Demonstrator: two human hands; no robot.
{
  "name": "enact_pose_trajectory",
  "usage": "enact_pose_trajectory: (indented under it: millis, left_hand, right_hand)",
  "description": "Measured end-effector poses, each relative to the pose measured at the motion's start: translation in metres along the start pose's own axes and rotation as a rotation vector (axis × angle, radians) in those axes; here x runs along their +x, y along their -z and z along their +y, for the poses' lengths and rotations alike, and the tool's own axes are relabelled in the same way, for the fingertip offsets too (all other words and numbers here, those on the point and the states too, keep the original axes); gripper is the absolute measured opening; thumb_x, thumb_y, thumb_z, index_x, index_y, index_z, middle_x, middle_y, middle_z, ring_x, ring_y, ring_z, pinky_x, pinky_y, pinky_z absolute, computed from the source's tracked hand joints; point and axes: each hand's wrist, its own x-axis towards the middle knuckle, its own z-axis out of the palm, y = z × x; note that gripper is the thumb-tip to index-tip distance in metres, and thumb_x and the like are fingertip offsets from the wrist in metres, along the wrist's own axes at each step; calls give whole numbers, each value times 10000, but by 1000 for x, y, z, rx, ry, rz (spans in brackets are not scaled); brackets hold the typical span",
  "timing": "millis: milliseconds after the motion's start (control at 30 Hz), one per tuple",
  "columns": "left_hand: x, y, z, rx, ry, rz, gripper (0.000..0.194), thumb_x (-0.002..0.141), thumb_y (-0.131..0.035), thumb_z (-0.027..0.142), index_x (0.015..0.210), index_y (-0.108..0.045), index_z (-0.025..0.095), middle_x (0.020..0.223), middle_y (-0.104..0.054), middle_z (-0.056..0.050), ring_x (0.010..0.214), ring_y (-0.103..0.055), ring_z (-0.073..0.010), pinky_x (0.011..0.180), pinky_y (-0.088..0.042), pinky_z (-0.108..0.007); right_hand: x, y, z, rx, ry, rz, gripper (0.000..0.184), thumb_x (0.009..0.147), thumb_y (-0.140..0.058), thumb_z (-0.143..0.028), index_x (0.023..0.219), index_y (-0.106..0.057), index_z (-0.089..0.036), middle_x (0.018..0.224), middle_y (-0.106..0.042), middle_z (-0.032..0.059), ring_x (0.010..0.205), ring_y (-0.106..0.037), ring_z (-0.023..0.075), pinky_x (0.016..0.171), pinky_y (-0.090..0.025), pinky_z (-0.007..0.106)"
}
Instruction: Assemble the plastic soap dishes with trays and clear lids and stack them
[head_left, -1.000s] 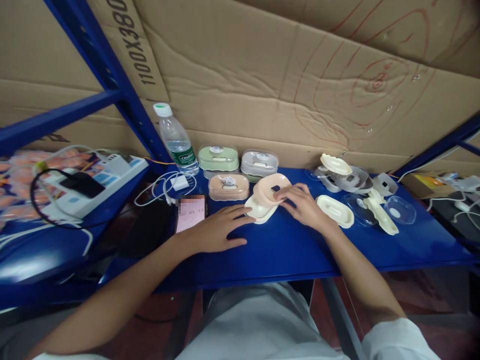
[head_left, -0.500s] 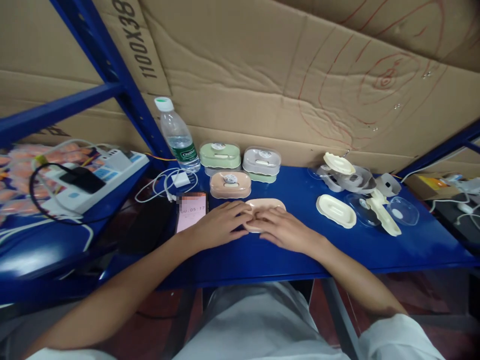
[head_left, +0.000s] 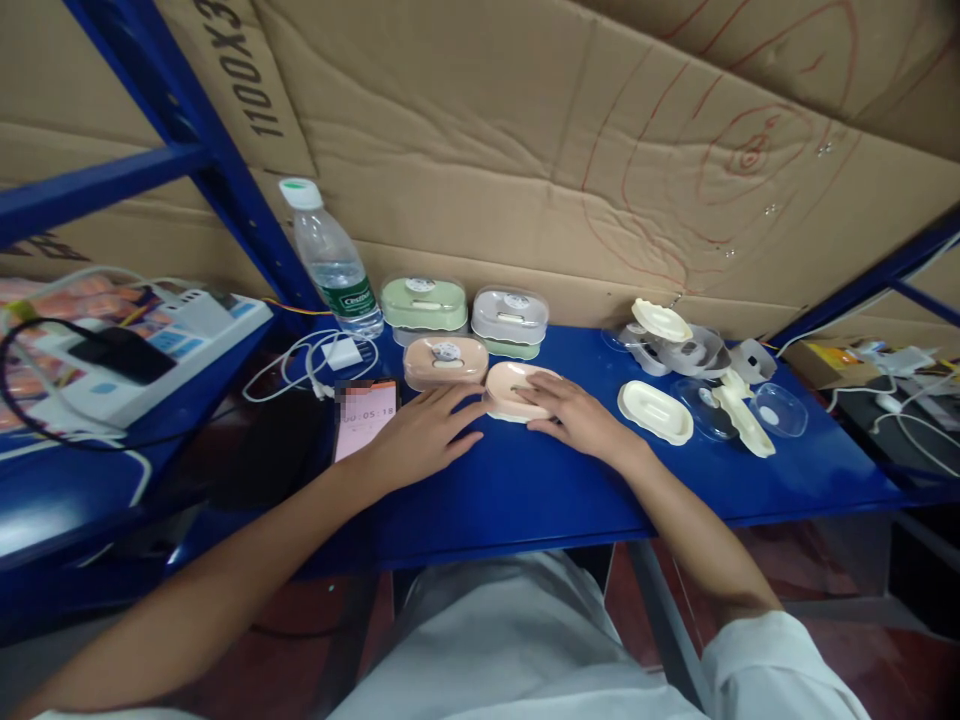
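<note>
A peach-pink soap box (head_left: 501, 385) with no clear lid on it stands on the blue table in front of me. My right hand (head_left: 577, 412) grips it by the right end, fingers over the top and thumb at the near side. To its left, my left hand (head_left: 429, 438) is open, palm down, with its fingers stretched towards the box and nothing held. Just behind the left fingertips sits another peach soap box (head_left: 445, 362) with a clear lid and a round label. Further back are stacked soap boxes, a green one (head_left: 424, 303) and a grey one (head_left: 510, 316) on top.
Cream trays (head_left: 655, 412), grey shells (head_left: 701, 352) and clear lids (head_left: 778, 410) lie loose at the right. On the left are a phone (head_left: 367, 415), a white charger with cable (head_left: 341, 352), a water bottle (head_left: 337, 270) and a power strip (head_left: 157, 355). Cardboard (head_left: 465, 150) stands behind.
The open peach box has moved back, up beside the lidded peach one, with my right hand on it. My left hand has come away from it, and the camera view has shifted slightly.
</note>
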Motion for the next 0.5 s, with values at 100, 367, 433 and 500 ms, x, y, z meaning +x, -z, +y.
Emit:
enact_pose_trajectory:
  millis: [100,367,433,500]
  left_hand:
    - [1,0,0,-23,18,-10,418,1059,-589,263,1476,-621,251,1529,-598,-148,1416,-595,-347,1151,-536,-518]
    - [0,-3,-2,-28,-23,-56,291,1011,-646,191,1275,-739,267,1370,-714,-102,1378,-613,-316,1179,-520,-520]
    - [0,-2,-1,-16,-34,-56,272,1017,-643,202,1262,-744,263,1387,-704,-106,1387,-605,-318,1181,-518,-521]
    - [0,0,0,-16,-44,-54,254,1027,-637,220,1255,-745,258,1402,-694,-113,1393,-602,-324,1175,-521,-524]
  right_hand:
    - [4,-5,3,25,70,4,584,1068,-639,-384,1621,-516,-244,1686,-477,176,1614,-386,300,1321,-310,589]
    - [-1,5,-25,48,203,-89,613,1081,-618,-357,1666,-435,-369,1761,-366,101,1655,-294,303,1326,-185,675]
    - [1,12,-9,87,214,-104,628,1065,-633,-473,1658,-450,-372,1756,-384,83,1640,-329,301,1316,-260,623]
    - [5,20,20,4,46,10,524,1085,-576,-491,1593,-545,-364,1690,-498,62,1579,-438,271,1273,-380,524]
